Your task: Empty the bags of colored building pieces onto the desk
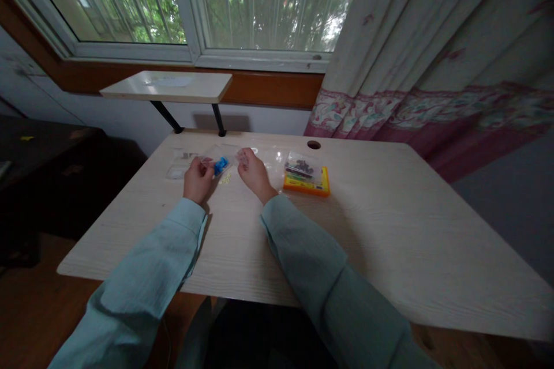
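Both my hands rest at the far middle of a pale wooden table [389, 230]. My left hand [198, 179] and my right hand [253, 173] each pinch an end of a small clear plastic bag [225, 159] that holds blue pieces [220, 165]. Their fingers are closed on the bag's edges. A few tiny pale pieces [225, 179] lie on the table just under the bag. Both arms wear light teal sleeves.
An orange box [307, 181] with small bags of dark pieces on top lies right of my right hand. Other clear bags [179, 164] lie to the left. A cable hole [314, 145], a small shelf [168, 86], a window, a curtain [433, 57] and a dark cabinet [47, 155] surround the table.
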Available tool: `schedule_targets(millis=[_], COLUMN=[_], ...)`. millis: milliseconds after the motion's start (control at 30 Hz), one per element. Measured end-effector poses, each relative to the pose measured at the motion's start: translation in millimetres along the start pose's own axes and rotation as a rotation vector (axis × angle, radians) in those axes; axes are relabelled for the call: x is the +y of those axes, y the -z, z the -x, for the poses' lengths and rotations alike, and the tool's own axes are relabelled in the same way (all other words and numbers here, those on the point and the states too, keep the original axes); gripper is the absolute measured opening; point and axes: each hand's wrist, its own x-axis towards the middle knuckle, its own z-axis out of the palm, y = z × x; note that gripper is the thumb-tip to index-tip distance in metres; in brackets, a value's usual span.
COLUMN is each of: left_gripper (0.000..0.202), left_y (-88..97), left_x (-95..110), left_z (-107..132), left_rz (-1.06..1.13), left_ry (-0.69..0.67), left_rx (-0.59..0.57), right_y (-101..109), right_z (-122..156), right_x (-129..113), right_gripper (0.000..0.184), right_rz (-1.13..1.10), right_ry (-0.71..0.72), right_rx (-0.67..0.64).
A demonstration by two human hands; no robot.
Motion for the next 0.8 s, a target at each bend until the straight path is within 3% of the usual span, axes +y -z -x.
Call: schedule_targets(millis=[233, 433, 800], left_gripper=[0.025, 0.03, 0.03], left_y=[4.4, 1.5, 3.7], left_x=[9.5, 15.2, 13.4], left_z=[9.5, 11.2, 10.9], left_rz=[-0.199, -0.228, -0.245], left_ry=[-0.04, -0.101, -0.12], left_rx=[-0.06, -0.139, -0.099], right_y=[-1.0, -0.3, -0.4], right_z=[1.9, 1.5, 0.2], right_x=[15.2, 15.3, 23.2], right_gripper=[0.014, 0.02, 0.033], right_rz=[0.042, 0.051, -0.123], right_ry=[-0.019, -0.058, -0.035], right_rx=[-0.172, -0.157, -0.136])
